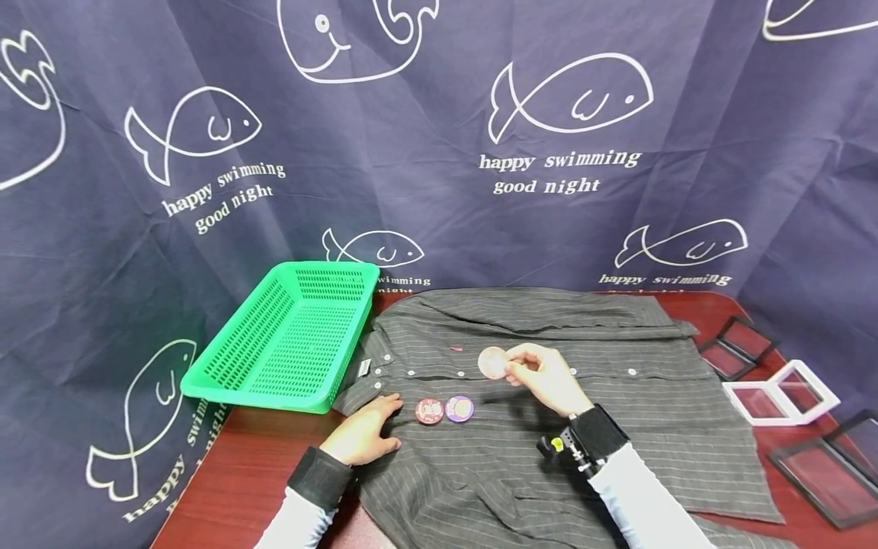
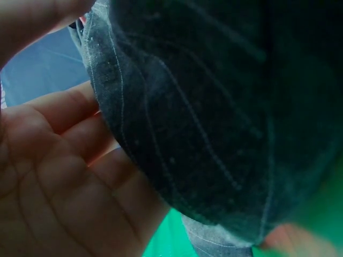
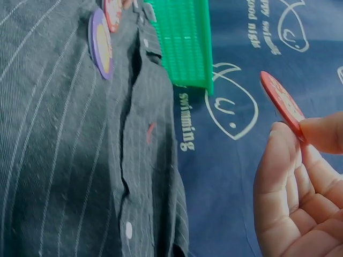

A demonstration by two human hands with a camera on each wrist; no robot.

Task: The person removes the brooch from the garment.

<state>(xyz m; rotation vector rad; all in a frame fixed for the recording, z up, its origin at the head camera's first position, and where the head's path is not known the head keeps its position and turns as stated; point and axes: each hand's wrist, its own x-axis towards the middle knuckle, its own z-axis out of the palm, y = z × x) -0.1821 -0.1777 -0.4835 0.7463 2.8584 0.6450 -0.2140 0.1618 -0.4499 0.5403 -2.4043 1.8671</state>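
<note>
My right hand (image 1: 547, 375) pinches a round badge (image 1: 493, 363) by its edge, thumb against fingers, above a dark pinstriped shirt (image 1: 521, 457). In the right wrist view the held badge (image 3: 282, 101) shows a red rim and faces edge-on. Two more badges lie side by side on the shirt: a red one (image 1: 429, 411) and a purple-rimmed one (image 1: 459, 408). To their left, my left hand (image 1: 362, 431) rests on the shirt near its collar, fingers extended and thumb apart. Dark striped cloth (image 2: 177, 118) hides the fingertips in the left wrist view.
A green perforated basket (image 1: 322, 400) stands at the left, beside the collar. Along the right table edge sit a black frame (image 1: 728, 358), a white frame (image 1: 757, 421) and another black frame (image 1: 847, 518), all opened out. A fish-printed curtain (image 1: 439, 183) hangs behind the red-brown table (image 1: 240, 465).
</note>
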